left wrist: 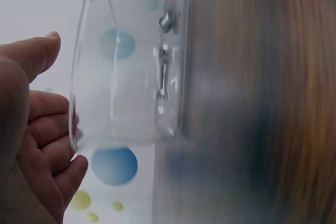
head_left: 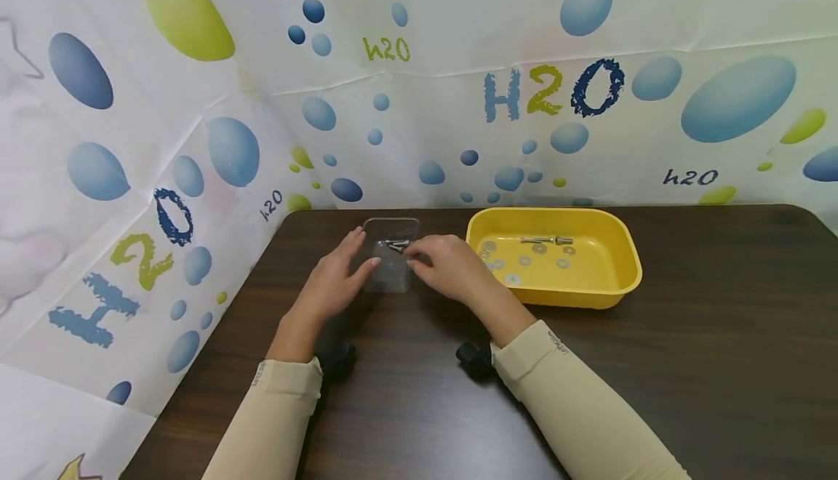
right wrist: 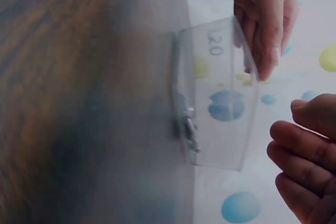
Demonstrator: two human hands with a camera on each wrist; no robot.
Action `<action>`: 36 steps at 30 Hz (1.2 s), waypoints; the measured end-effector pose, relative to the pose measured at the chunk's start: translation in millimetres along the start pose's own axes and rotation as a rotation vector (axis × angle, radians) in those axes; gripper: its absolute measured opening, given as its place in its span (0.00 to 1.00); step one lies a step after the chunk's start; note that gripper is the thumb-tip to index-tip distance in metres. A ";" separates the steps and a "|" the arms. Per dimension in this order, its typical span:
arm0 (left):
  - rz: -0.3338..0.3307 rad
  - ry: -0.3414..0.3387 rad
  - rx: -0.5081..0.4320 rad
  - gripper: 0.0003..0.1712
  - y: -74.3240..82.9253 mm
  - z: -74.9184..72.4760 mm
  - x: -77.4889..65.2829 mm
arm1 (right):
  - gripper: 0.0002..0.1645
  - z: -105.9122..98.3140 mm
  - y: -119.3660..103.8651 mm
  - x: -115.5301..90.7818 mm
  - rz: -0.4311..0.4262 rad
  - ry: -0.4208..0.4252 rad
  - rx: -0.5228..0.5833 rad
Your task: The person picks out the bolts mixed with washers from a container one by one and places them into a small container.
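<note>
A clear plastic box (head_left: 388,276) stands on the table, with several metal screws (head_left: 397,245) lying on its bottom. My left hand (head_left: 330,284) is at the box's left side, its fingers relaxed and their tips at the rim in the left wrist view. Over on the right side, my right hand (head_left: 448,265) is close to the box with its fingers loosely bent. The right wrist view shows a gap between this hand's thumb (right wrist: 310,111) and fingers, and nothing held there.
To the right of the box is a yellow tray (head_left: 563,297) holding several flat washers (head_left: 525,260) and some bolts (head_left: 561,241). Behind the dark wooden table (head_left: 720,334) hangs a white sheet (head_left: 432,124) printed with blue and green drops.
</note>
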State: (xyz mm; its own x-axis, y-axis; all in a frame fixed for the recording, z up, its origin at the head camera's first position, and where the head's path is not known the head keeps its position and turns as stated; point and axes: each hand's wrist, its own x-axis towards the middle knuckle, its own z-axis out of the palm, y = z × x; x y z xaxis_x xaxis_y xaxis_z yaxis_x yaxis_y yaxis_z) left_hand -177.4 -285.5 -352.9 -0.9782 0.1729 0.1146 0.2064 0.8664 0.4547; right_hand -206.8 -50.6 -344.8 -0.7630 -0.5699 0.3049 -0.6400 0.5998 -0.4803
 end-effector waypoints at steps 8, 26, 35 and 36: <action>0.080 0.019 0.013 0.40 34.1 9.6 1.8 | 0.17 -33.1 15.9 -13.7 0.097 0.039 -0.006; 0.172 -0.070 0.034 0.39 109.1 56.1 14.8 | 0.22 -105.3 111.8 -65.9 0.422 0.095 0.044; 0.211 -0.115 0.072 0.40 118.6 71.4 20.3 | 0.25 -113.6 139.2 -78.3 0.570 -0.014 0.035; 0.219 -0.116 0.073 0.40 119.0 72.6 20.9 | 0.25 -113.5 141.2 -78.9 0.578 -0.026 0.031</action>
State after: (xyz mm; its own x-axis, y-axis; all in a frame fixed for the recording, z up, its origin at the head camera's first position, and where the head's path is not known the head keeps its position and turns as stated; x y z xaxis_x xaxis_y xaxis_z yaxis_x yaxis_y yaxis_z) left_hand -174.7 -144.8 -360.5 -0.9072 0.4089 0.0989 0.4153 0.8331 0.3653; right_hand -247.3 142.8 -343.3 -0.9851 -0.1686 -0.0343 -0.1167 0.8014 -0.5866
